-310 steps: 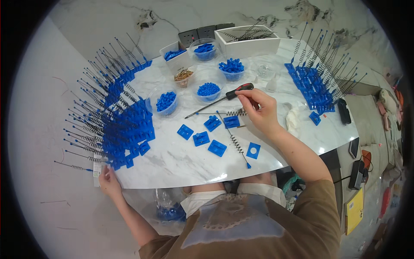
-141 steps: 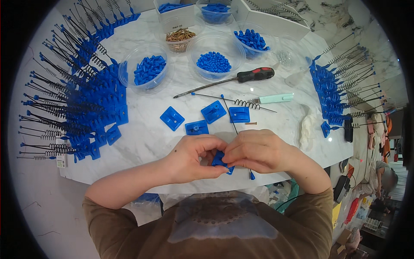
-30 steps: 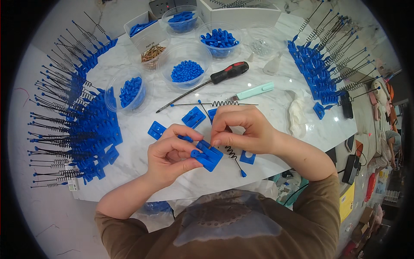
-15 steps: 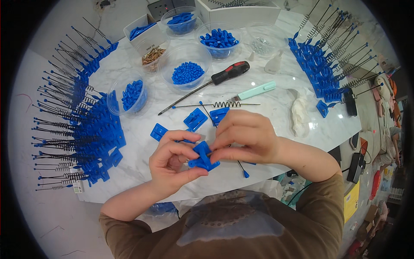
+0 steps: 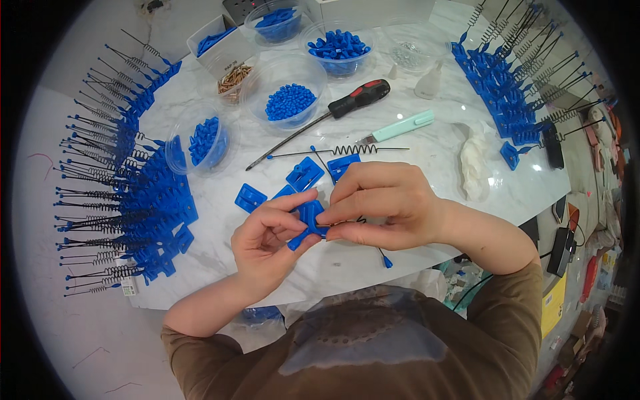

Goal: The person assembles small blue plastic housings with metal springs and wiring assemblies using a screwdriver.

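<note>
My left hand (image 5: 267, 240) is closed round the edge of a small blue plastic bracket (image 5: 308, 217), with a narrow arm pointing down between thumb and fingers. My right hand (image 5: 390, 207) pinches the bracket's right side between thumb and fingertips. Anything small inside that pinch is hidden. Below my right hand, a dark wire ends in a blue tip (image 5: 388, 262). Just beyond my hands lie loose blue plates (image 5: 305, 174), and a black coiled spring wire (image 5: 354, 150) with a blue tip lies across the table.
A screwdriver (image 5: 360, 98) and a mint-green utility knife (image 5: 402, 127) lie farther back. Tubs hold blue beads (image 5: 291, 102), blue plugs (image 5: 338, 51) and brass-coloured pieces (image 5: 235, 80). Blue plates with spring wires crowd the left (image 5: 157, 200) and right (image 5: 497, 93). Crumpled white tissue (image 5: 475, 163) lies at right.
Between my hands the blue bracket has turned, its narrow arm now pointing further down. My right fingers have come over its edge. The whole view has shifted slightly.
</note>
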The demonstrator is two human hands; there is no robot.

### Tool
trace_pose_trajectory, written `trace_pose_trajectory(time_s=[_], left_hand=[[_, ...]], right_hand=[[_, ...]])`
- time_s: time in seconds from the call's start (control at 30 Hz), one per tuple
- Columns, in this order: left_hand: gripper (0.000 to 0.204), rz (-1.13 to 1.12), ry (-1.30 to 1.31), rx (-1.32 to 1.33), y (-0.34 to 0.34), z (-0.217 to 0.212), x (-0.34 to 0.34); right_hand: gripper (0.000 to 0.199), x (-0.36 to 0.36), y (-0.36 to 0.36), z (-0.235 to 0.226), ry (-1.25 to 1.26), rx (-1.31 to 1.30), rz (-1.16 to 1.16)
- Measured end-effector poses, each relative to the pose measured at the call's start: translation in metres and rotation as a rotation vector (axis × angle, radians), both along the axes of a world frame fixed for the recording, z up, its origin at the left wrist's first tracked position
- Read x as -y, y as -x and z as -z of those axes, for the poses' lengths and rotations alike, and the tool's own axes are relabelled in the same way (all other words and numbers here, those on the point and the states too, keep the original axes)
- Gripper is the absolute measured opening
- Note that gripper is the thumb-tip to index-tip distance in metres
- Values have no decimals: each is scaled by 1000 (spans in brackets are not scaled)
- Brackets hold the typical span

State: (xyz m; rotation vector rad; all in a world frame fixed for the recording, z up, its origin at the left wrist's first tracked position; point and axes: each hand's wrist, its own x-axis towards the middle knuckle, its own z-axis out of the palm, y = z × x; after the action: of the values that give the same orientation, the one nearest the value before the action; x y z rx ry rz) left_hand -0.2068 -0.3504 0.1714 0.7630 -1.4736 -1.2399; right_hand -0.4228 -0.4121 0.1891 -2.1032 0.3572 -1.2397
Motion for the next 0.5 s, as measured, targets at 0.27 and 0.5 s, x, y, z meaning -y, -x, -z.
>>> trace_pose_trajectory(time_s=[0.27, 0.5], left_hand=[[24, 8, 65, 17, -5, 2, 2], [25, 101, 166, -87, -6, 4, 5]], right_hand=[[27, 0, -1, -3, 174, -47, 65], [32, -2, 5, -10, 320, 8, 138]])
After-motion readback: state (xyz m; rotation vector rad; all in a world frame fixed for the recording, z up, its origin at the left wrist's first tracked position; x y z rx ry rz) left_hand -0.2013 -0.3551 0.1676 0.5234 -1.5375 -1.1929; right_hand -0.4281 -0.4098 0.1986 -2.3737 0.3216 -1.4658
